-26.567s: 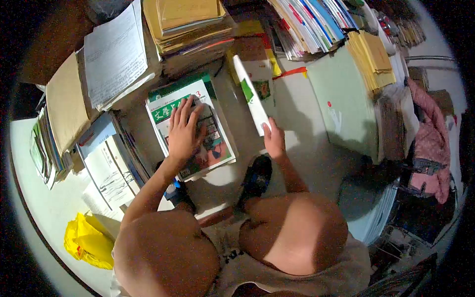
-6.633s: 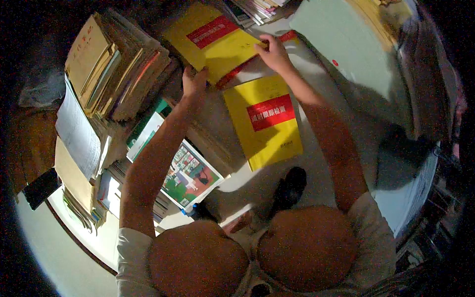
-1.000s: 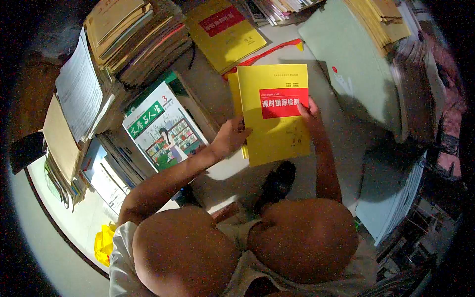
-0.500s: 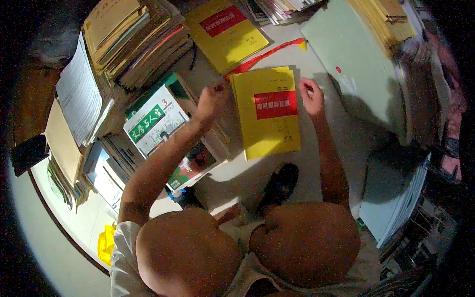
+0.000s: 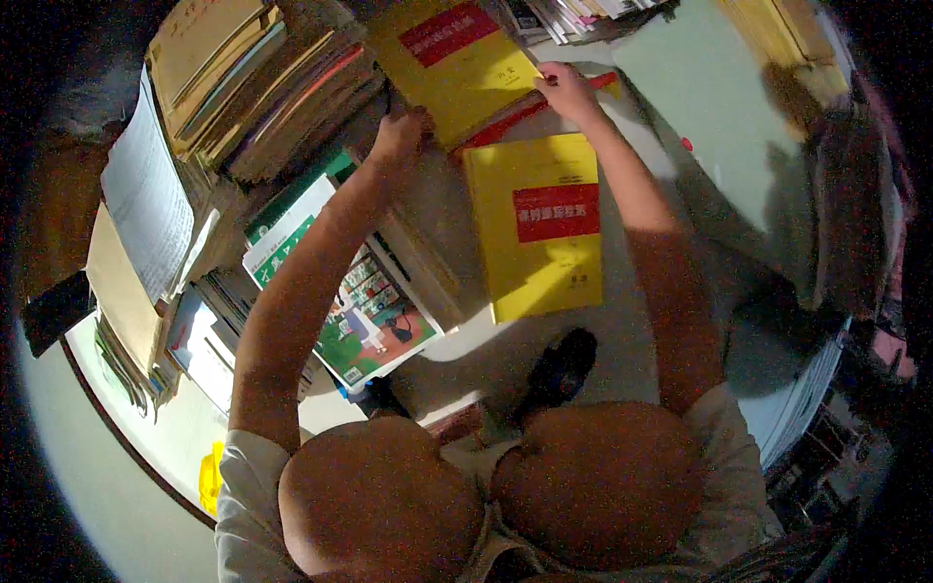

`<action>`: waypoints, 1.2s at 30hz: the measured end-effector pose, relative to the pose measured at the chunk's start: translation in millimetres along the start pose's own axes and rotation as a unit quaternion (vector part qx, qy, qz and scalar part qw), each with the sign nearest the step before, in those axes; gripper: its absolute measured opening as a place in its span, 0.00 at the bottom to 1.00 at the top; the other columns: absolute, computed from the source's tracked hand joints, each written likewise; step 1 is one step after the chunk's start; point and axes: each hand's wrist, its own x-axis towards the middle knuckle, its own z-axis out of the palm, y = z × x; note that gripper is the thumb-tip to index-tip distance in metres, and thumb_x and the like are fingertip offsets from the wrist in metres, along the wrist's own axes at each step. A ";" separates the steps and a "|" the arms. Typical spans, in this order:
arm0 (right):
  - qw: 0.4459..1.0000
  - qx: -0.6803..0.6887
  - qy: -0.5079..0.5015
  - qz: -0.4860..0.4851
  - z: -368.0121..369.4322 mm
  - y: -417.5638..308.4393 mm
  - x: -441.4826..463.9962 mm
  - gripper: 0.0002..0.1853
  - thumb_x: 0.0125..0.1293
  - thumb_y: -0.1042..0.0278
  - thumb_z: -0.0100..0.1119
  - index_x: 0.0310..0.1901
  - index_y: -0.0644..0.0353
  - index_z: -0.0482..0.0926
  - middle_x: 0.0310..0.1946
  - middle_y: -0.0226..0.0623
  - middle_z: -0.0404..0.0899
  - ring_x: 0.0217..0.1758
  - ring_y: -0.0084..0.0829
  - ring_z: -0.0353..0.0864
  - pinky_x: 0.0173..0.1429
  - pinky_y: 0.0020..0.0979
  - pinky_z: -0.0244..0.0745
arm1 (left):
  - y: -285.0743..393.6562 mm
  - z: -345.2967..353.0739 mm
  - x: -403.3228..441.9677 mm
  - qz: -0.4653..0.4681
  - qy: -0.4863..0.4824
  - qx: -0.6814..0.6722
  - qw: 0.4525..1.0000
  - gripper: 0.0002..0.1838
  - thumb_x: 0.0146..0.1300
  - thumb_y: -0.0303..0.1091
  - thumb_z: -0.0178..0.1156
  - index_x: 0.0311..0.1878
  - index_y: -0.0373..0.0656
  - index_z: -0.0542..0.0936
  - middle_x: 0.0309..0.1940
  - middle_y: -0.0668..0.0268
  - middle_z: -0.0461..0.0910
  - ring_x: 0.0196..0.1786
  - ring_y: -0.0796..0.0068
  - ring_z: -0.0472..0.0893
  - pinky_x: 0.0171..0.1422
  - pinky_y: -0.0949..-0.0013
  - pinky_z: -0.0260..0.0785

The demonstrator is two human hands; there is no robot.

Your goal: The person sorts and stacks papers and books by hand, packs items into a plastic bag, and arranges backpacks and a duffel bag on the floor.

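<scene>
— What was at your fingers, and how did you judge it would handle?

— A rectangular yellow paper-covered book (image 5: 486,85) lay flat ahead of me on the pale floor (image 5: 620,291). I judged it light and bendable, perhaps a little slippery on the cover, with corners easily creased. The two near corners seemed the best places to take hold, fingers beneath and thumbs above.

— And your hands?

— My right hand (image 5: 571,94) had thumb and fingers closed on its near right corner. My left hand (image 5: 400,133) was at its near left edge, fingers curled in shadow; I could not tell whether they gripped.

— How did it look?

— Bright yellow towards me, duller at the far left, with a red block on the cover carrying pale characters, blurred. A long red strip (image 5: 520,119) lay just beside its near edge. Closer to me lay a second yellow book (image 5: 527,270) with a similar red block, touched by neither hand; left of that, a white-edged magazine with a colourful illustrated cover (image 5: 377,335)
</scene>
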 end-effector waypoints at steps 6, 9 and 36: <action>0.997 -0.048 0.046 0.045 12.7 3.6 13.7 0.17 0.58 0.62 0.67 0.47 0.61 0.80 0.41 0.42 0.84 0.46 0.38 0.83 0.50 0.36 0.77 | -11.0 -3.4 14.7 0.077 -0.025 -0.025 0.996 0.09 0.61 0.29 0.56 0.41 0.37 0.80 0.34 0.67 0.79 0.36 0.70 0.76 0.40 0.63 0.68; 0.995 -0.032 0.088 0.042 10.8 -6.3 9.1 0.16 0.58 0.62 0.68 0.44 0.61 0.80 0.40 0.41 0.84 0.45 0.37 0.84 0.48 0.35 0.77 | 5.5 1.8 -1.2 0.031 0.041 -0.082 0.995 0.10 0.61 0.27 0.55 0.43 0.37 0.80 0.35 0.66 0.80 0.38 0.66 0.78 0.42 0.63 0.69; 0.881 0.409 0.011 0.238 -40.4 -10.5 -59.6 0.29 0.61 0.54 0.67 0.57 0.62 0.71 0.44 0.35 0.79 0.49 0.27 0.80 0.48 0.30 0.77 | 16.8 35.5 -54.9 0.031 -0.068 -0.015 0.997 0.21 0.61 0.18 0.56 0.59 0.35 0.71 0.51 0.59 0.79 0.53 0.66 0.78 0.56 0.63 0.74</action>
